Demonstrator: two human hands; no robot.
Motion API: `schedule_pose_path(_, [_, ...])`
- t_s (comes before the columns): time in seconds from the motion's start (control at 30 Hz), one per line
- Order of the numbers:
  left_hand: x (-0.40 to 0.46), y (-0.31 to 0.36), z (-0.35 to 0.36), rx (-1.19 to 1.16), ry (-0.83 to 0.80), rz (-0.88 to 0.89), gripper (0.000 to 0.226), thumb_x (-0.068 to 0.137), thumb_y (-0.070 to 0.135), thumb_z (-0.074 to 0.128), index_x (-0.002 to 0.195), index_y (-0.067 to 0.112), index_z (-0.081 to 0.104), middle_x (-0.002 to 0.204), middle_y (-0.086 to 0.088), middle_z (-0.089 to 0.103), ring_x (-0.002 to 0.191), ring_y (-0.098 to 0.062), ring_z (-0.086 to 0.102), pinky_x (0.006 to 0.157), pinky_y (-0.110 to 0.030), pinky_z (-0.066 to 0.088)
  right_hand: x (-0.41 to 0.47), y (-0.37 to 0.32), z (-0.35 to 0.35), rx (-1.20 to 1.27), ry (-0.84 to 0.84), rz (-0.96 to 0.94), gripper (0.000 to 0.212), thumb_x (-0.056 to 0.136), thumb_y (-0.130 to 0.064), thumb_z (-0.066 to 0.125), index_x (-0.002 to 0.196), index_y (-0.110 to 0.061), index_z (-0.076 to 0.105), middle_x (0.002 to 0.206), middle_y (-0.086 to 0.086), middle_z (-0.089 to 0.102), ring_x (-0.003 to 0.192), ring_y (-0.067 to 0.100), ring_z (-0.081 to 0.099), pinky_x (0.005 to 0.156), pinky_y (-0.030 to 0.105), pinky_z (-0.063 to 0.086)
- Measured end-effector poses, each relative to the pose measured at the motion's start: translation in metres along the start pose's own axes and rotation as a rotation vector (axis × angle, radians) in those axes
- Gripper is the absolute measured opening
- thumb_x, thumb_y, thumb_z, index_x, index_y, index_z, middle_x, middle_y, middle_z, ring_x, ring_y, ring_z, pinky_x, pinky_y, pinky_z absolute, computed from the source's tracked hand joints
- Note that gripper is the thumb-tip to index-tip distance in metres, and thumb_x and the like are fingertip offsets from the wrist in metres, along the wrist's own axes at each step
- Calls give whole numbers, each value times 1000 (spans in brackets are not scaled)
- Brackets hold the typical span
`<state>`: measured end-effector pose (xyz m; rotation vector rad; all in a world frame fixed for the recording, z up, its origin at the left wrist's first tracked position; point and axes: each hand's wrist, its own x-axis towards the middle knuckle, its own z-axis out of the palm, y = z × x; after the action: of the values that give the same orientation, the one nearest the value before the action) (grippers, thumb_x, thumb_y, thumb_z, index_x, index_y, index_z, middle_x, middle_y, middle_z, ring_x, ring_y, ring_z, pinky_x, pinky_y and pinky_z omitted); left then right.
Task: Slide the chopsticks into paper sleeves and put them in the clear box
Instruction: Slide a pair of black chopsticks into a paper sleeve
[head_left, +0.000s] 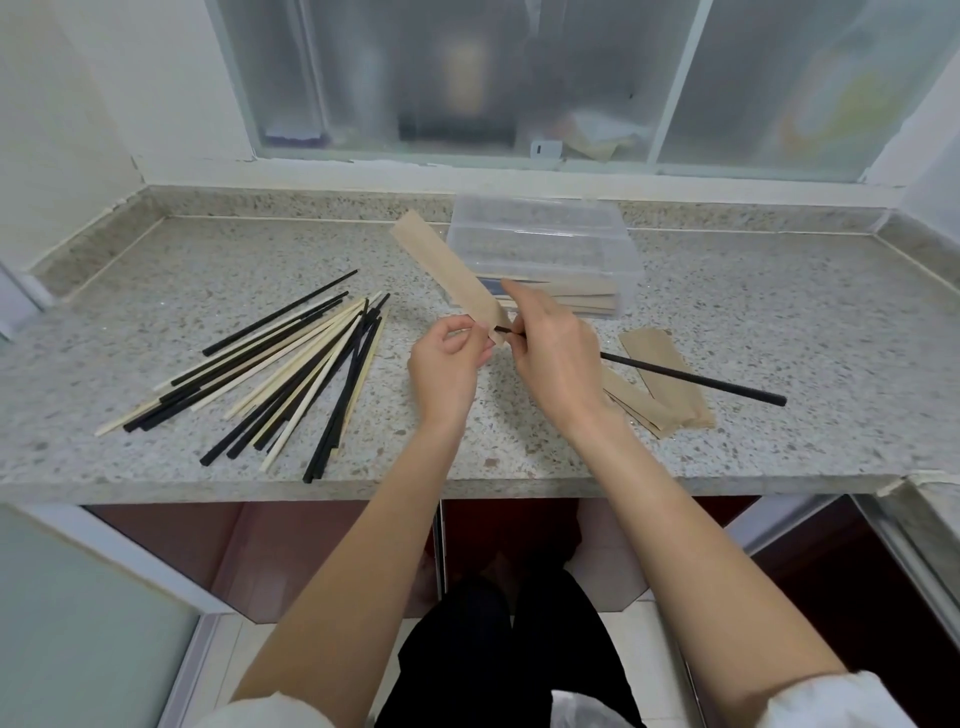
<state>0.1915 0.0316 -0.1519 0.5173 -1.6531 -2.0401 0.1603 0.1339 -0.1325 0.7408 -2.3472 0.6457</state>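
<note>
One black chopstick (691, 378) is at the insertion step: the right hand (550, 358) pinches it near the tip, which sits at the mouth of the paper sleeve (447, 273) gripped by the left hand (447, 358) above the counter (156, 280). Next, judged from this, push it along the sleeve axis. The clear box (540, 244) behind holds finished sleeves, count indistinct; whether the tip has entered is hidden by fingers.
</note>
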Motion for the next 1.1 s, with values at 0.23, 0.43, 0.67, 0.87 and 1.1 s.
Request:
schedule_pose_path(0.23, [0, 5, -5, -80, -15, -70, 20, 86, 12, 66, 103, 3, 61, 86, -11, 71, 75, -9, 70, 74, -22, 55, 0, 1, 0, 367, -81, 216, 51, 80, -8, 71, 128, -16, 57, 81, -6, 63, 74, 10, 59, 73, 21, 46])
schedule_pose_path(0.43, [-3, 14, -7, -180, -71, -122, 12, 84, 15, 69, 92, 13, 60, 89, -8, 71, 80, -13, 69, 70, -17, 54, 4, 3, 2, 557, -142, 271, 49, 78, -9, 75, 124, -17, 59, 81, -6, 64, 75, 10, 62, 75, 18, 48])
schedule_pose_path(0.67, [8, 13, -20, -241, 75, -148, 15, 83, 13, 70, 97, 6, 67, 83, 0, 70, 75, -6, 67, 68, -14, 52, -8, 20, -6, 416, -337, 154, 28, 84, -21, 71, 109, -21, 58, 94, -8, 60, 73, 6, 60, 69, 16, 48])
schedule_pose_path(0.87, [20, 12, -37, -310, 112, -184, 14, 83, 12, 69, 95, 5, 65, 90, -5, 69, 76, -6, 68, 73, -18, 54, -26, 58, -22, 423, -402, 217, 10, 87, -22, 67, 94, -26, 62, 79, -11, 61, 64, 5, 53, 65, 24, 44])
schedule_pose_path(1.1, [17, 10, -44, -345, -60, -283, 26, 84, 14, 68, 108, 5, 62, 108, -10, 68, 98, -18, 68, 72, -20, 54, -27, 61, -27, 351, -195, 178, 8, 85, -20, 69, 93, -19, 72, 85, -11, 70, 81, 5, 64, 76, 27, 53])
